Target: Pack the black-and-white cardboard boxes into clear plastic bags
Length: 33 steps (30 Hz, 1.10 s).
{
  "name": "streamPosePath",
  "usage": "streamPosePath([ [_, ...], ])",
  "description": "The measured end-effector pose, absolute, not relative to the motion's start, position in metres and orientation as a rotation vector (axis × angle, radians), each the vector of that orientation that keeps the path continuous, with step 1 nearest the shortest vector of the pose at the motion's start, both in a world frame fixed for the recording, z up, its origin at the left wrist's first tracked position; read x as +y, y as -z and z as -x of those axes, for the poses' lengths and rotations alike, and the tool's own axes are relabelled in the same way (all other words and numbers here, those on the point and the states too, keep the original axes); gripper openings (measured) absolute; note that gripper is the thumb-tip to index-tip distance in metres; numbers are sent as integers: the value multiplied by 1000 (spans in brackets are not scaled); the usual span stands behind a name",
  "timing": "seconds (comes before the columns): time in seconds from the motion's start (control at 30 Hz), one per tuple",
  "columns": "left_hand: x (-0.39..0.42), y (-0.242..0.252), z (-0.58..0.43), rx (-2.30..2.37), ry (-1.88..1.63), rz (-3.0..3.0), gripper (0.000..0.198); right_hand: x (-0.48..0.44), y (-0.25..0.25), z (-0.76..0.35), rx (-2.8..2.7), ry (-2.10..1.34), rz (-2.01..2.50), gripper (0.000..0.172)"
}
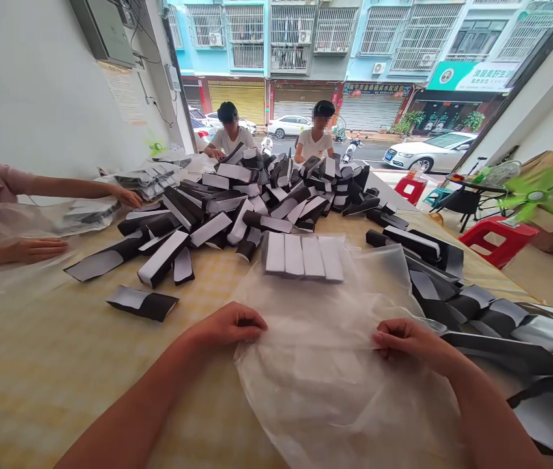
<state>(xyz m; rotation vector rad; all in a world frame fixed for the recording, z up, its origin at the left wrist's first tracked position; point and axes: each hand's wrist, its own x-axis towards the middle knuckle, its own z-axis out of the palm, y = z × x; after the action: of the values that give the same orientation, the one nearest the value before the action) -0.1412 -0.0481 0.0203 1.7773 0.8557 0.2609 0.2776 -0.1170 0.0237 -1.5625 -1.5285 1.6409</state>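
Observation:
A clear plastic bag (pixel 320 365) lies flat on the yellow checked table (pixel 36 365) in front of me. My left hand (pixel 230 324) is closed, pinching the bag's left edge. My right hand (pixel 406 340) is closed on the bag's right edge. Just beyond the bag's far end stands a row of several white-faced black boxes (pixel 304 256), side by side and partly inside the bag's mouth.
A big heap of black and white boxes (pixel 256 195) covers the table's middle and far side. More lie flat at my right (pixel 476 312). A person's hands (pixel 36 249) work with plastic at the left. Two people sit at the far end. Red stools (pixel 501 238) stand at the right.

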Motion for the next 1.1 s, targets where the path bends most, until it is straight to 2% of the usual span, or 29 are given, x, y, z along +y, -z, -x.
streamPosePath([
  [0.13,-48,-19,140,843,-283,-1729,31,-117,-20,-278,-1503,-1624,1640,48],
  [0.4,-52,-28,138,854,-263,-1761,13,-114,-13,-278,-1473,-1595,1646,50],
  [0.63,-55,-36,136,972,-250,-1998,14,-115,-17,-274,-1469,-1595,1585,55],
  [0.77,-60,-41,136,1097,-185,-2183,13,-116,-20,-274,-1579,-1580,1587,46],
  [0.93,-66,-45,136,1117,-71,-2362,18,-116,-18,-281,-1744,-1579,1596,47],
  [1.03,-71,-49,131,1194,-9,-2462,10,-118,-17,-284,-1872,-1485,1580,46],
  [1.1,-72,-51,129,1242,41,-2470,19,-119,-17,-283,-1901,-1425,1631,43],
])
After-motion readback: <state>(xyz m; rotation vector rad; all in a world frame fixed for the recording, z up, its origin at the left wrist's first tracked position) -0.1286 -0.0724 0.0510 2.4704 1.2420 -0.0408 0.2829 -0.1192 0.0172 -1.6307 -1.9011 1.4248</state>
